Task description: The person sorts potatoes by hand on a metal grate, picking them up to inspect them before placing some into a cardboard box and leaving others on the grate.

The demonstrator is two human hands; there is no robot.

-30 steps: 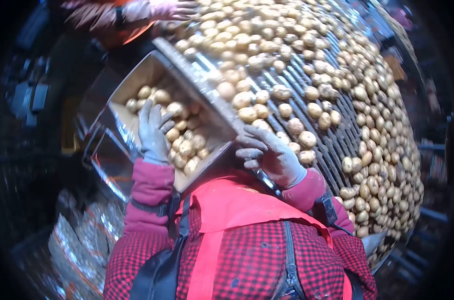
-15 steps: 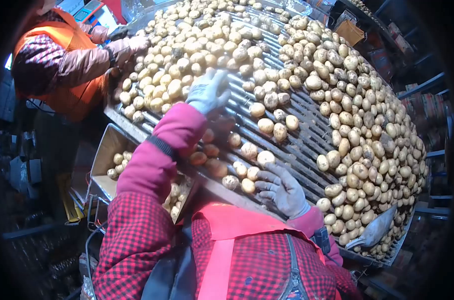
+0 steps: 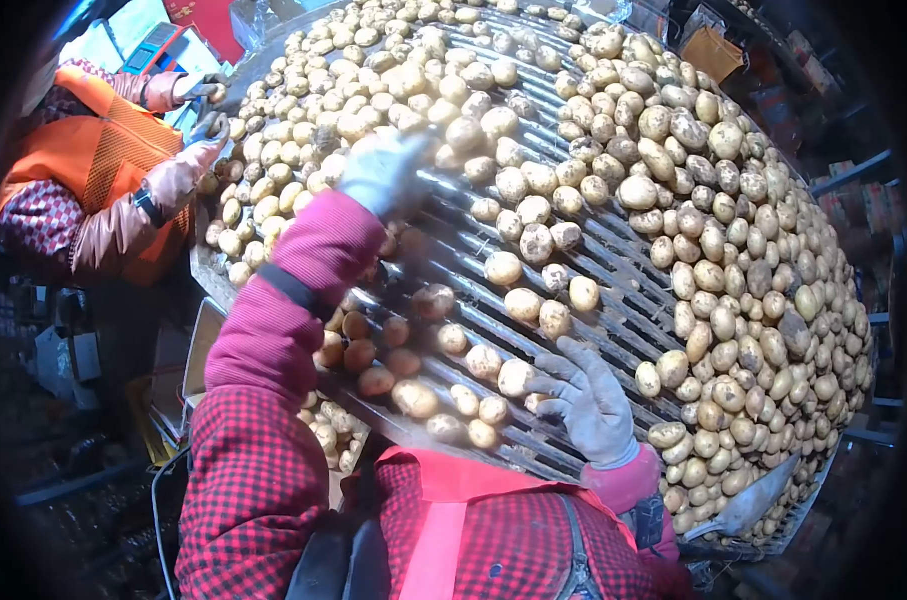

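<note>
Potatoes (image 3: 413, 398) lie loose over a slatted metal sorting table (image 3: 628, 300). My left hand (image 3: 385, 172), in a pale work glove, reaches across to the edge of the heap of potatoes on the far left. Motion smears its fingers, and what they hold, if anything, does not show. Close to the near edge, my right hand (image 3: 585, 405) hovers over the slats in a grey glove. Its fingers are apart and nothing sits in them. Its fingertips are right beside a few potatoes.
A large heap of potatoes (image 3: 743, 300) covers the right side, with a metal scoop (image 3: 751, 500) at its near corner. Under my left arm stands a box of potatoes (image 3: 335, 432). A co-worker in an orange vest (image 3: 93, 150) works at the left edge, holding a potato.
My left hand has moved left over the heap, and more potatoes lie below it near the front edge. My right hand has shifted slightly right and down. The co-worker's hands have drawn back from the potatoes.
</note>
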